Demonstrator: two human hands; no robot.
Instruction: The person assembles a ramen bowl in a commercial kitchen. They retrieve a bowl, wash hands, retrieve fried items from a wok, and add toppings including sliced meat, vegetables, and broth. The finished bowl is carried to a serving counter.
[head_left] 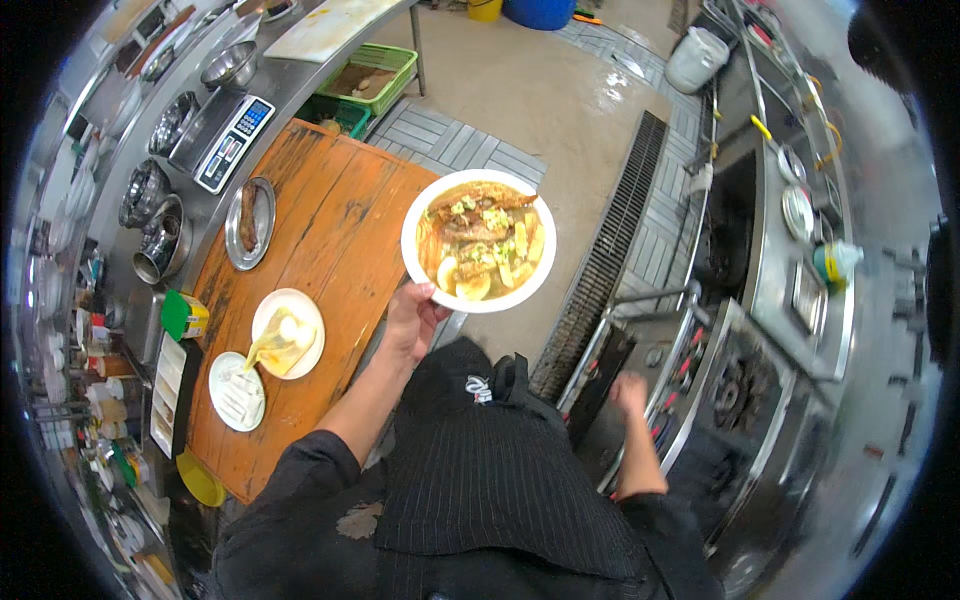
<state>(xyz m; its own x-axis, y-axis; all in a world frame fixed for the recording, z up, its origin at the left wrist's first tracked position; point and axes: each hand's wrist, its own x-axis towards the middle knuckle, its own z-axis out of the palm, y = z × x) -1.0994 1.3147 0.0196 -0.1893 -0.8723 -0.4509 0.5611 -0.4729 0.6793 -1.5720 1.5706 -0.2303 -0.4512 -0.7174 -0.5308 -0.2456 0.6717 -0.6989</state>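
Note:
My left hand is closed on the near rim of a white bowl, holding it up beyond the right edge of the wooden table. Broth fills the bowl, with noodles, pieces of browned meat, chopped green topping, pale yellow slices and what looks like a halved egg. Its surface looks about level. My right hand hangs at my right side near the stove front, its fingers curled in with nothing visible in them.
On the wooden table lie a metal plate with a browned piece of food, a plate with a plastic bag, and a plate of white strips. A scale stands behind. A floor drain grate and stove burners lie rightward.

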